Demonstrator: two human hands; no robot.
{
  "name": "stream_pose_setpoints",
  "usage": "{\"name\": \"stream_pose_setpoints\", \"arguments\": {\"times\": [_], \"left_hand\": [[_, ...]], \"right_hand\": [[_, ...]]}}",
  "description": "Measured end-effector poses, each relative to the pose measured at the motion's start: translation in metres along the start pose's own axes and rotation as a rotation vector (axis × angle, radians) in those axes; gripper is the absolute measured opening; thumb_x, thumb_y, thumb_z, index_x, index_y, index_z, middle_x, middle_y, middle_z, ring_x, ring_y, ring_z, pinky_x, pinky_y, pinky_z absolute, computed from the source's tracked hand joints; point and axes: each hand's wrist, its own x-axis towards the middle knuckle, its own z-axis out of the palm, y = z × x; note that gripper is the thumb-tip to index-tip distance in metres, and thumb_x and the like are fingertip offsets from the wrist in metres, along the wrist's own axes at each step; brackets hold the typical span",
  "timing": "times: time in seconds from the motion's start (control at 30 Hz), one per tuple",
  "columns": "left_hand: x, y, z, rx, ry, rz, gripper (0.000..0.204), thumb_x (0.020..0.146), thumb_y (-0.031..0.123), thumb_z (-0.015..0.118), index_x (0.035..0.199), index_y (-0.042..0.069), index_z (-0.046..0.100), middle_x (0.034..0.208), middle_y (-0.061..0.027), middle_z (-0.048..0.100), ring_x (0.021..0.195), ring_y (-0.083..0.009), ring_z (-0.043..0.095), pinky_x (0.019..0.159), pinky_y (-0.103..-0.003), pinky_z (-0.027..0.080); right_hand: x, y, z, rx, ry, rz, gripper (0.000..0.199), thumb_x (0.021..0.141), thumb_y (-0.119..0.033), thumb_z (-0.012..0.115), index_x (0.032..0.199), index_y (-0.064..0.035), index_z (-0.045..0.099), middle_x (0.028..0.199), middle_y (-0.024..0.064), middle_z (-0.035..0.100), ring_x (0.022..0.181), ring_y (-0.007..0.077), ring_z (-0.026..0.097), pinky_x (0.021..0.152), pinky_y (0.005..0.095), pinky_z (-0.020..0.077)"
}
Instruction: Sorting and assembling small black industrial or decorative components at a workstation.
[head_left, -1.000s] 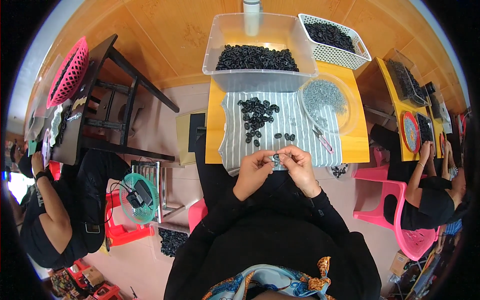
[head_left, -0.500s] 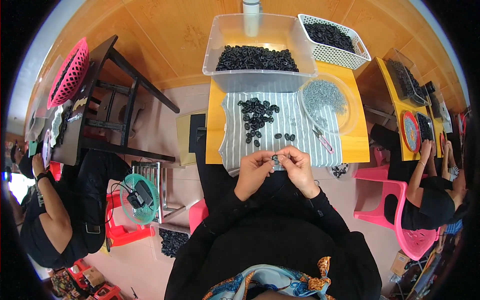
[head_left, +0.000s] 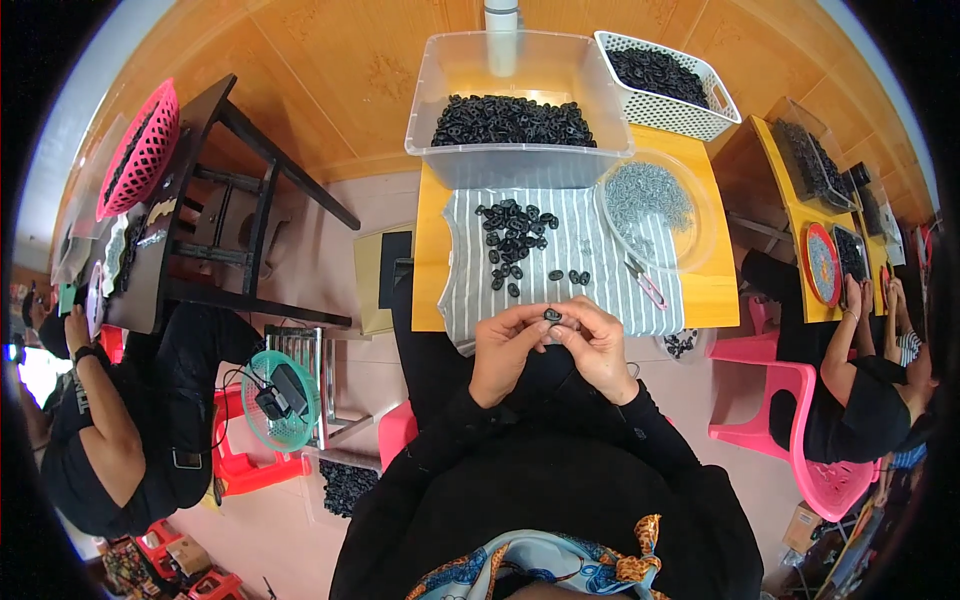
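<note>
Left hand [head_left: 503, 350] and right hand [head_left: 597, 350] share a narrow grip on one small black oval piece [head_left: 552, 315] above the yellow wooden desk's [head_left: 430, 290] near edge — seemingly unfinished. Farther left lies a loose black pile [head_left: 515, 225] — done or waiting, I cannot tell.

Free cloth [head_left: 463, 275] left, black pieces [head_left: 515, 240] obstructing middle, scissors [head_left: 650, 287] right, bin [head_left: 515, 166] beyond

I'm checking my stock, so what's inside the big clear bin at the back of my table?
The clear bin holds a heap of small black pieces. Only the top layer shows clearly; whatever lies deeper is covered by those pieces.
</note>
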Motion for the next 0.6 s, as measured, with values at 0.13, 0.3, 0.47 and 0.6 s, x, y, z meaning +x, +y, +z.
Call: {"name": "stream_pose_setpoints", "arguments": {"times": [0.13,0.3,0.47,0.6], "left_hand": [[-0.006,0.001,0.006,0.038,0.018,0.103,0.023,0.085,-0.003,0.060,0.108,-0.002,0.064,0.089,-0.0056,0.063,0.070,-0.0080,0.056,0.059,-0.020,0.046],[-0.012,0.012,0.017,0.143,0.011,0.194,0.022,0.086,-0.003,0.059,0.107,-0.003,0.063,0.089,-0.0057,0.060,0.070,-0.0083,0.056,0.058,-0.020,0.045],[-0.016,0.020,0.024,0.197,0.025,0.228,0.019,0.086,-0.004,0.059,0.104,-0.003,0.064,0.087,-0.0063,0.059,0.069,-0.0084,0.056,0.057,-0.019,0.044],[-0.017,0.022,0.022,0.216,0.030,0.241,0.017,0.086,-0.003,0.059,0.102,-0.004,0.064,0.085,-0.0064,0.060,0.068,-0.0091,0.056,0.056,-0.020,0.044]], "right_hand": [[-0.001,-0.004,0.002,-0.060,0.016,-0.077,0.025,0.083,0.009,0.057,0.108,0.0037,0.060,0.090,0.0083,0.056,0.077,0.0135,0.062,0.067,0.0242,0.0503],[-0.002,-0.012,0.003,-0.134,0.030,-0.186,0.023,0.084,0.008,0.056,0.107,0.0047,0.060,0.089,0.0100,0.057,0.074,0.0146,0.062,0.066,0.0245,0.0505],[-0.002,-0.025,0.007,-0.212,0.035,-0.275,0.022,0.085,0.008,0.055,0.106,0.0054,0.058,0.090,0.0115,0.058,0.071,0.0155,0.062,0.063,0.0251,0.0502],[-0.005,-0.025,0.013,-0.260,0.087,-0.315,0.019,0.085,0.008,0.054,0.103,0.0057,0.057,0.089,0.0126,0.057,0.068,0.0159,0.061,0.061,0.0249,0.0490]]}}
